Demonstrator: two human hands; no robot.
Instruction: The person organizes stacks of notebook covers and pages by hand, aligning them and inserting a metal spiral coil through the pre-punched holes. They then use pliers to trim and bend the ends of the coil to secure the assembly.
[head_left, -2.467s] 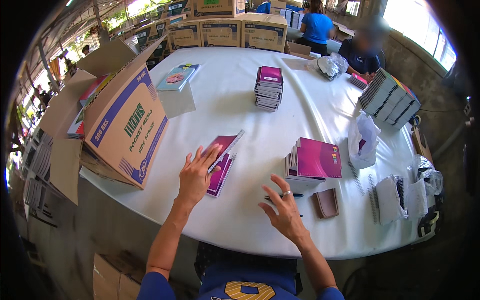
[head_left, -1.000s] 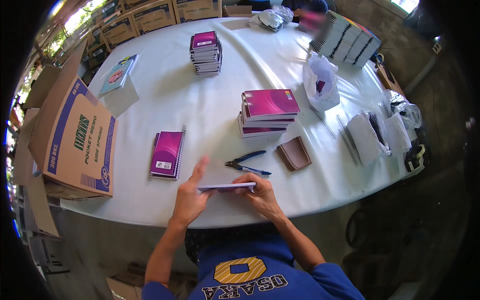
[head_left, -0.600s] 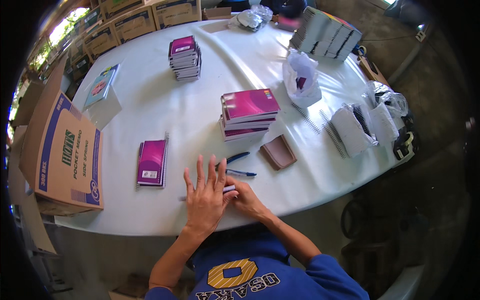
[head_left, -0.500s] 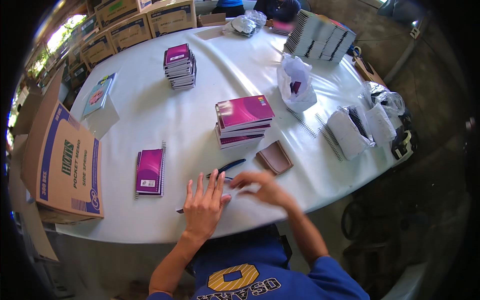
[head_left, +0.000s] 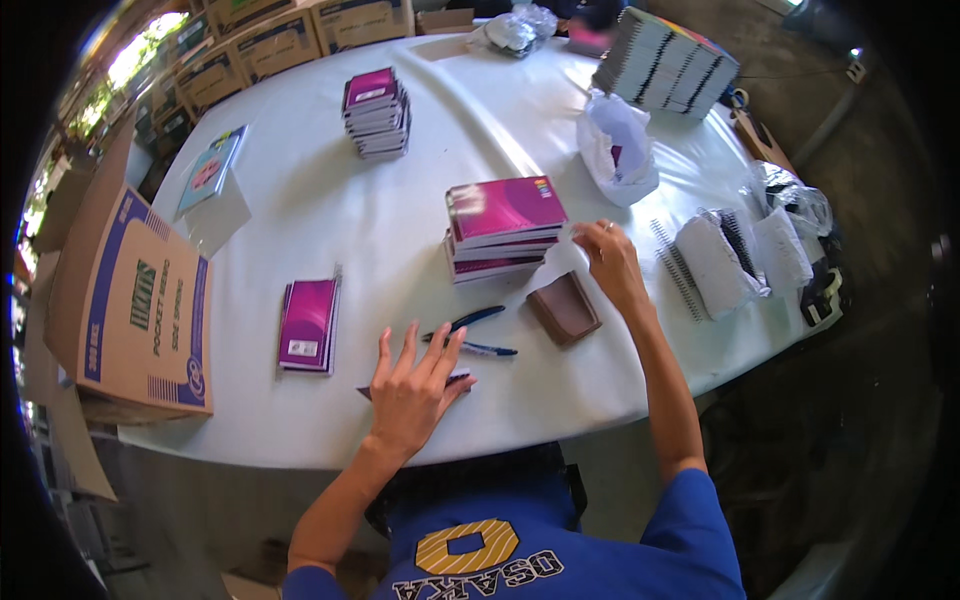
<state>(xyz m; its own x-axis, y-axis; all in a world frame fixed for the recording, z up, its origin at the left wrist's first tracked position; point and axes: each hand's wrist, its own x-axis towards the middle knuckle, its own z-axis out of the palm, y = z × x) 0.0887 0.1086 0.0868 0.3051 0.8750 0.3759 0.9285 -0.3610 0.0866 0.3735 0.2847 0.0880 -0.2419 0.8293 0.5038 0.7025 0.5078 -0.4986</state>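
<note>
My left hand [head_left: 412, 388] lies flat, fingers spread, over a small purple-covered notebook [head_left: 458, 377], most of which it hides. My right hand [head_left: 612, 262] is stretched out to the right of a stack of purple notebooks [head_left: 508, 212]. Its fingers are bent together; whatever they hold, perhaps a thin wire coil, is too small to make out. Blue-handled pliers [head_left: 478, 318] lie with jaws toward my left fingertips. A brown open-topped tray [head_left: 565, 308] sits between the pliers and my right forearm. Another small pile of purple notebooks [head_left: 308, 322] with spiral wire rests left of my left hand.
A cardboard box [head_left: 150, 300] stands at the left edge. Farther back are a notebook stack [head_left: 376, 115], a white plastic bag [head_left: 612, 150] and a tall pile of spiral-bound books [head_left: 665, 65]. Wire coils [head_left: 678, 270] lie beside white-wrapped bundles [head_left: 715, 260] at right.
My right hand has moved from beside my left hand out to the right of the notebook stack, uncovering the pliers. My left hand stays on the small notebook. The whole view has shifted slightly.
</note>
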